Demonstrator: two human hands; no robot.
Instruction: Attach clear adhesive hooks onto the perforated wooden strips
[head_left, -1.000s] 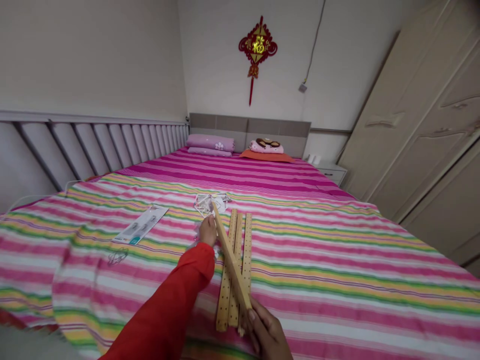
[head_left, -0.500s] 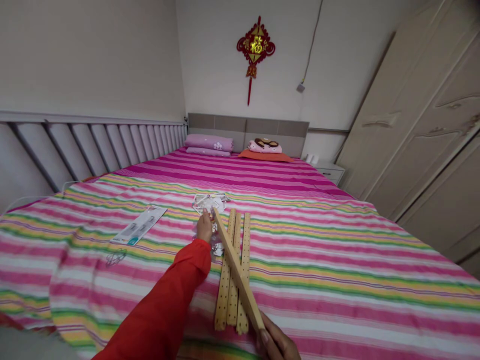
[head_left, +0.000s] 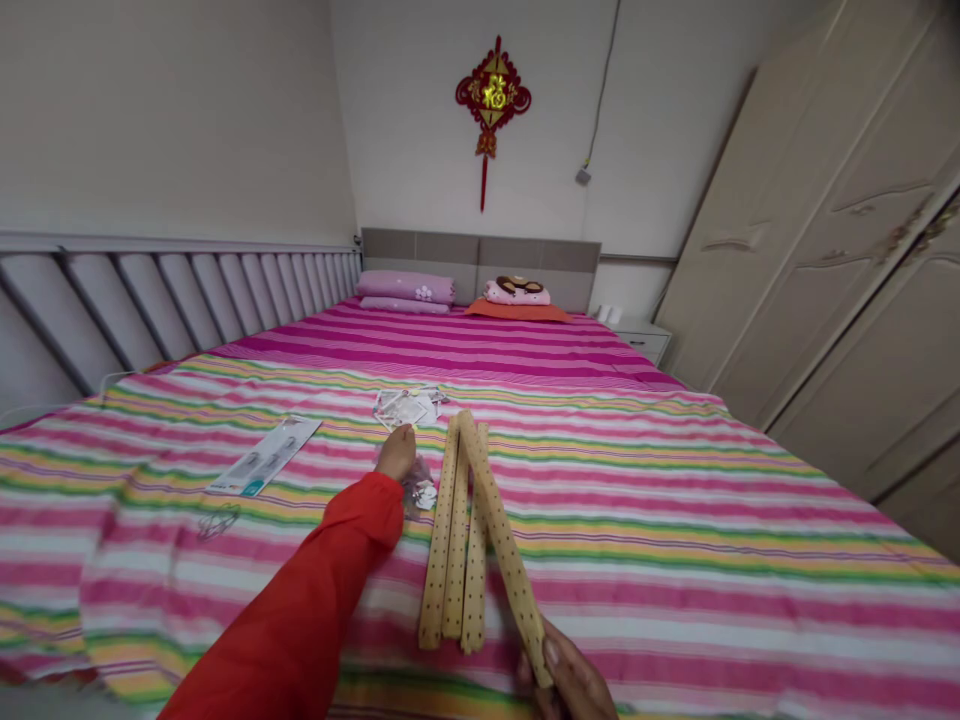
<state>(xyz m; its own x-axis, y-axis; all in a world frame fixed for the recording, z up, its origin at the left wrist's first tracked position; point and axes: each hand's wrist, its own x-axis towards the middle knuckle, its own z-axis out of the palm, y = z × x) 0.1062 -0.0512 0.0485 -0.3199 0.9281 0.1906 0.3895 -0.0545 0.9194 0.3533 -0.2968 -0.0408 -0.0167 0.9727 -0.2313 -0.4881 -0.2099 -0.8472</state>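
My right hand (head_left: 571,672) is closed round the near end of a yellowish wooden strip (head_left: 504,540) dotted with small holes. This strip slants up and left, its far end over the tops of several similar perforated strips (head_left: 451,560) lying side by side on the bed. My left hand (head_left: 397,452), in a red sleeve, is just left of those strips with its fingers curled in. What those fingers hold, if anything, is hidden. Beside and under it lies a clear plastic bag (head_left: 420,472) with a white piece (head_left: 426,496) in or on it.
Papers and small items (head_left: 409,405) lie beyond my left hand. To the left are a printed packaging card (head_left: 264,458) and a thin wire-like tangle (head_left: 218,521). All rest on a striped bed sheet (head_left: 637,560). A slatted rail (head_left: 187,300) runs along the left; a wardrobe (head_left: 817,260) stands right.
The held strip has swung so its far end points more upright, over the strips' tops. My left hand has drawn away from that end. The view has turned slightly right.
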